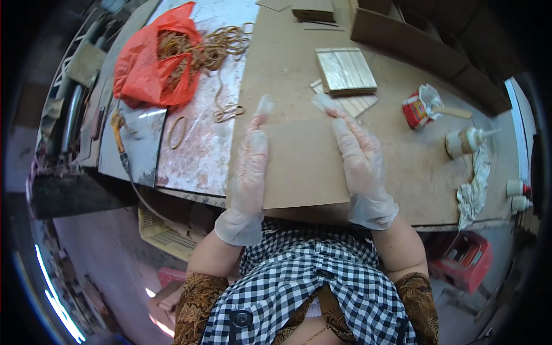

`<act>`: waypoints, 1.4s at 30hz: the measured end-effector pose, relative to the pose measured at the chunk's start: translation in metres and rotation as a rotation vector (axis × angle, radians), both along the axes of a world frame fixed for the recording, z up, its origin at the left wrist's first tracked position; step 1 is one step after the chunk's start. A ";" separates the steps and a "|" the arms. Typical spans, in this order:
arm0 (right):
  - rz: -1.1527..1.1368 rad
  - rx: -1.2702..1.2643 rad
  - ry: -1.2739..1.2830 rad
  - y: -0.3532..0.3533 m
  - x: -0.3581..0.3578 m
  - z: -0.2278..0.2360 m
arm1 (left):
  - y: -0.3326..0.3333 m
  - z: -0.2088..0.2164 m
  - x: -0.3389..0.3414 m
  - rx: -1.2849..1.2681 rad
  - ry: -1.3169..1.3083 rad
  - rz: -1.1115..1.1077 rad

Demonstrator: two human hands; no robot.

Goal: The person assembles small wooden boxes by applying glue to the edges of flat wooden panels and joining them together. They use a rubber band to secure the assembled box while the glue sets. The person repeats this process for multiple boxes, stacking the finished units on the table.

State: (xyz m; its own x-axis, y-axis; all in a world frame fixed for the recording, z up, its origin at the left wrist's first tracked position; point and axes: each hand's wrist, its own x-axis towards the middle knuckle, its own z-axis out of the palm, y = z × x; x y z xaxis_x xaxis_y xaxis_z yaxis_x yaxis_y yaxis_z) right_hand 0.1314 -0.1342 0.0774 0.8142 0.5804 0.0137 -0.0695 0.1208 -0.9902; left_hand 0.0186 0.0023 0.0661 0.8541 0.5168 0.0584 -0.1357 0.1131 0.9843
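Observation:
A flat brown board (302, 164) lies near the front edge of the brown worktable (287, 69). My left hand (248, 172), in a thin clear glove, lies flat along the board's left edge. My right hand (361, 167), also gloved, rests flat on its right edge. Both hands have fingers stretched out and pointing away from me, pressing on the board rather than gripping it.
Wooden square panels (346, 72) are stacked beyond the board. A red glue can (418, 108) with a brush, a squeeze bottle (464, 141) and a white rag (474, 187) stand at the right. A red plastic bag (152, 60) with rubber bands (221, 46) lies at the left; cardboard boxes (402, 34) at the back.

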 end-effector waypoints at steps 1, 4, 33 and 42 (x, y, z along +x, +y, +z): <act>0.007 0.029 0.000 0.000 0.001 -0.003 | 0.003 -0.002 0.000 0.073 0.005 0.000; 0.030 0.023 0.002 0.002 0.002 0.003 | 0.006 -0.006 0.001 0.121 -0.093 -0.020; -0.182 0.181 0.411 -0.039 0.008 -0.039 | 0.195 -0.039 0.077 1.198 0.194 0.396; -0.184 0.110 0.398 -0.043 0.011 -0.046 | 0.198 -0.032 0.124 1.471 0.436 0.288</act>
State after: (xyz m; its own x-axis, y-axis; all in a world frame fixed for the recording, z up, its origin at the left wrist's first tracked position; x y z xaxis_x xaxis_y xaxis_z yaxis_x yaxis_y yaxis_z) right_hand 0.1423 -0.1768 0.0319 0.8581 0.4377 -0.2684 -0.4100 0.2695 -0.8714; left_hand 0.1425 0.2004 0.0343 0.8252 0.3729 0.4242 0.3319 -0.9279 0.1700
